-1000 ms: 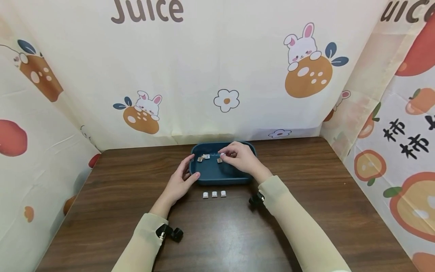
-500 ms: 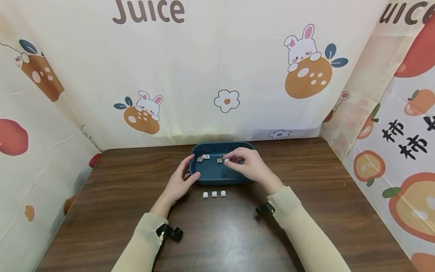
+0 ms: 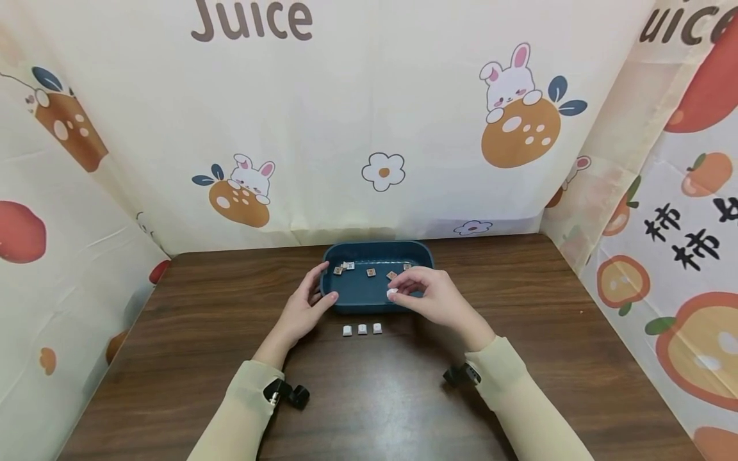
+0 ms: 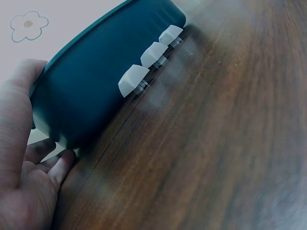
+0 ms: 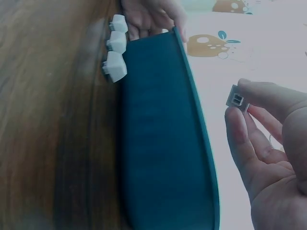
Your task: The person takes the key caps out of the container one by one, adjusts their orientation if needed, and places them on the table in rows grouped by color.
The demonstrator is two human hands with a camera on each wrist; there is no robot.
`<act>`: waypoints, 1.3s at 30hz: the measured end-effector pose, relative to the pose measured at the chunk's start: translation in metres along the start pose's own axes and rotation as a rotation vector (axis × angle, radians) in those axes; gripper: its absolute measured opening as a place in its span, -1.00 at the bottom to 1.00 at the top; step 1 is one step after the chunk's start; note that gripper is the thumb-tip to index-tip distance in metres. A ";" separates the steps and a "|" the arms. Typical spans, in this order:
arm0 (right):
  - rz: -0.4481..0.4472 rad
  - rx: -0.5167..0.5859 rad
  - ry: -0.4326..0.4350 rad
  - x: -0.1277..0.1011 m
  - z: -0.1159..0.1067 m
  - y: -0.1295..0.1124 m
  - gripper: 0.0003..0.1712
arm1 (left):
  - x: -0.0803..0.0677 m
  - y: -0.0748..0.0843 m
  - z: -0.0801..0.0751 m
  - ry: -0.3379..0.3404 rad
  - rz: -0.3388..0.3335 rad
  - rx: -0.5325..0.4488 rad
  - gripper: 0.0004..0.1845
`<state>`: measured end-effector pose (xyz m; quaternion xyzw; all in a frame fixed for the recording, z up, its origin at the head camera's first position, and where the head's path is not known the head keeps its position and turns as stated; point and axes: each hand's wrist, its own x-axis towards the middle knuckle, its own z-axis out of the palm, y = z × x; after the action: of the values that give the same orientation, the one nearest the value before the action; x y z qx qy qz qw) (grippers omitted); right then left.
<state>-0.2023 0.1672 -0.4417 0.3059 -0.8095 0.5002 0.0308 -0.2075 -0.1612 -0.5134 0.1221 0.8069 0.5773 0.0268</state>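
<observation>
Nearest us, in front of the blue tray, three white keycaps stood in a neat row on the surface, apparently set out in order. Our left hand cupped the tray's left end, likely steadying it. Over its near rim our right hand pinched one keycap, underside showing. Farther in lay more keycaps; we could not read their legends.

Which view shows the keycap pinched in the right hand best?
The right wrist view: the keycap sits large between thumb and fingertip of the right hand, its underside visible. The head view shows it only as a tiny white speck over the tray. The left wrist view misses it.
</observation>
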 end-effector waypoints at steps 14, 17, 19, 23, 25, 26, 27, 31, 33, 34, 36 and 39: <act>0.013 0.026 -0.015 -0.005 -0.001 0.003 -0.68 | -0.001 0.001 0.001 -0.001 0.004 0.012 -0.21; -0.007 -0.039 -0.032 -0.006 -0.002 0.002 -0.66 | -0.001 0.003 0.001 -0.001 -0.001 0.014 -0.21; -0.022 -0.101 -0.045 -0.007 -0.002 0.001 -0.70 | 0.000 0.003 0.002 -0.002 -0.006 0.015 -0.21; -0.041 -0.170 -0.064 -0.009 -0.002 -0.001 -0.74 | -0.001 0.003 0.002 -0.003 -0.014 0.021 -0.21; -0.038 -0.157 -0.068 -0.009 -0.002 -0.001 -0.75 | -0.001 0.003 0.001 -0.001 -0.016 0.021 -0.21; -0.031 -0.148 -0.070 -0.009 -0.002 -0.001 -0.75 | -0.002 0.002 0.001 -0.001 -0.016 0.023 -0.21; -0.026 -0.137 -0.072 -0.010 -0.002 -0.001 -0.75 | -0.002 0.002 0.001 -0.001 -0.016 0.025 -0.22; -0.007 -0.111 -0.083 -0.012 -0.003 -0.001 -0.75 | -0.002 0.003 0.001 -0.002 -0.016 0.028 -0.22; -0.010 -0.109 -0.089 -0.013 -0.004 -0.001 -0.75 | -0.002 0.004 0.000 -0.001 -0.017 0.026 -0.22; -0.011 -0.110 -0.091 -0.013 -0.004 0.000 -0.75 | -0.002 0.004 0.000 -0.002 -0.017 0.023 -0.21; -0.020 -0.109 -0.096 -0.014 -0.005 0.001 -0.75 | -0.002 0.005 0.000 -0.003 -0.017 0.020 -0.21; -0.029 -0.110 -0.102 -0.016 -0.005 0.002 -0.73 | -0.002 0.005 0.000 -0.002 -0.018 0.019 -0.20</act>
<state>-0.1924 0.1797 -0.4464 0.3404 -0.8318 0.4382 0.0136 -0.2046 -0.1604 -0.5094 0.1158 0.8132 0.5695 0.0316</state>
